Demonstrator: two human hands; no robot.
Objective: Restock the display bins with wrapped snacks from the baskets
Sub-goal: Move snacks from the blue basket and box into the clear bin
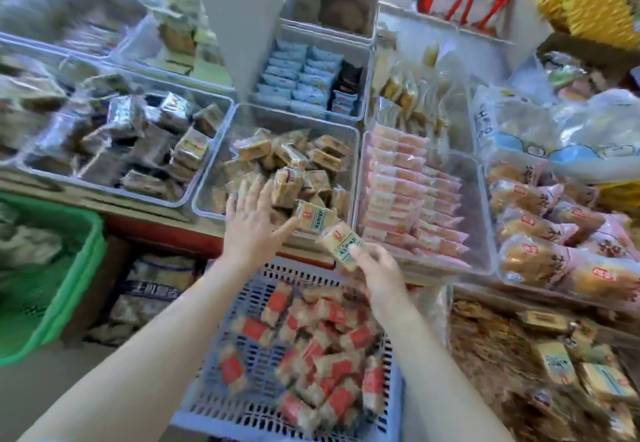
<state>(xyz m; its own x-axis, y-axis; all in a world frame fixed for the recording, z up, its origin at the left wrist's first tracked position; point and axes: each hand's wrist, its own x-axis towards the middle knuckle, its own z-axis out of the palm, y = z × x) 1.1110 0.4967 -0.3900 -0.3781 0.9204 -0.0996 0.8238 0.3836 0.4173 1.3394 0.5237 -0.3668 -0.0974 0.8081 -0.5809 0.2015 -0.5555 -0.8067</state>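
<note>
the left hand [254,220] is spread flat with straight fingers, palm down, pressing on the heap of tan wrapped snacks [287,164] inside the clear middle bin [207,178]; it holds nothing. the right hand [375,268] pinches one tan wrapped snack [341,239] between thumb and curled fingers, holding it just above the near right corner of that bin, over the far edge of the blue slotted basket [287,270]. this basket sits nearest the person, below the desk edge, and is full of snacks in red-labelled wrappers [311,348]. to the left of the middle bin another clear bin [38,168] holds darker, silvery packets in a loose jumble. to the right, a clear bin [485,206] carries pink-wrapped bars [398,178] laid in neat rows along its left half. farther back, a smaller bin [362,95] holds pale blue packets [298,74] stacked in order, with a grey card [239,8] standing up just left of them. a green basket [69,268] stands at the near left, beside the desk. large bagged buns [540,230] lie piled at the far right, and more yellow-labelled packets [557,362] fill the near right corner, blurred.
</note>
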